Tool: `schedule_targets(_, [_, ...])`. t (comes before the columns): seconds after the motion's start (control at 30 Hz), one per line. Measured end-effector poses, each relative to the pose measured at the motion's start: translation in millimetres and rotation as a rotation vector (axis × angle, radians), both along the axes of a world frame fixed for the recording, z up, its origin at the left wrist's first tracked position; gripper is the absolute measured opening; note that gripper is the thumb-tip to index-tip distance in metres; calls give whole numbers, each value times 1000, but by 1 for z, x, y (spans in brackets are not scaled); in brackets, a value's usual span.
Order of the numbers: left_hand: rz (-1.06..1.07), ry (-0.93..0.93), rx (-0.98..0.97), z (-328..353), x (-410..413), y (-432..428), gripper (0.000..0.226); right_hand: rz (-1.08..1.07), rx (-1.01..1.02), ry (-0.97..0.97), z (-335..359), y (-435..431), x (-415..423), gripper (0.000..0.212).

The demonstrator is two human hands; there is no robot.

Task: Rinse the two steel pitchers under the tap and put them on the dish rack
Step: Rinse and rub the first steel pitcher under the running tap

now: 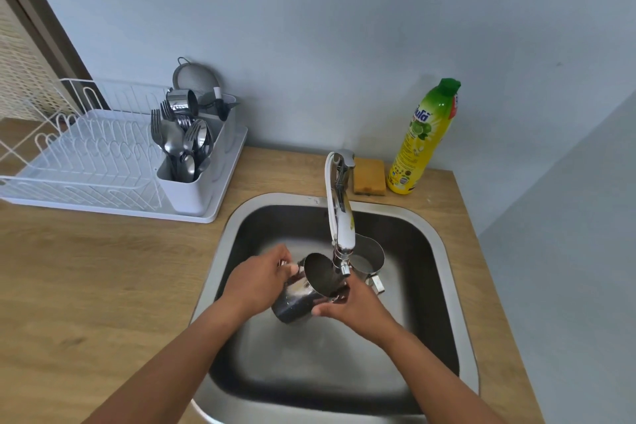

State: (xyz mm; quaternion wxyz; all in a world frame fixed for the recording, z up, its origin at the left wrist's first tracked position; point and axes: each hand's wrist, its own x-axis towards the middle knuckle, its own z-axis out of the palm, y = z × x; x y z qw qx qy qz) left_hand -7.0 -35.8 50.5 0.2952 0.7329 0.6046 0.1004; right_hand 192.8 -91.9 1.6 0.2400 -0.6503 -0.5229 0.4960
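Rinsing the first pitcher (298, 298), we hold it tilted under the tap (341, 234): left hand (260, 282) curled round its handle side, right hand (349, 305) pinching its rim. Next it likely needs lifting to the rack (201, 213); the second pitcher (371, 251) stands in the sink (237, 220).

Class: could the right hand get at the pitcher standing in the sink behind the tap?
Probably yes: the standing pitcher is just beyond the right hand, nothing between, though that hand holds the tilted pitcher.
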Motion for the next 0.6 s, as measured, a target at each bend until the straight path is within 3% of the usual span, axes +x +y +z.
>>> schedule_targets(0.13, [6,-91,-157,-12,-6,1,12,-21,-32,25,1,-8,3,76])
schedule_targets(0.33, [101,-424,-554,-17,0,-7,19,-39,-43,24,14,-23,12,57])
schedule_targets(0.6, [63,-715,-839,-34,14,-18,15,3,64,-183,50,-25,31,81])
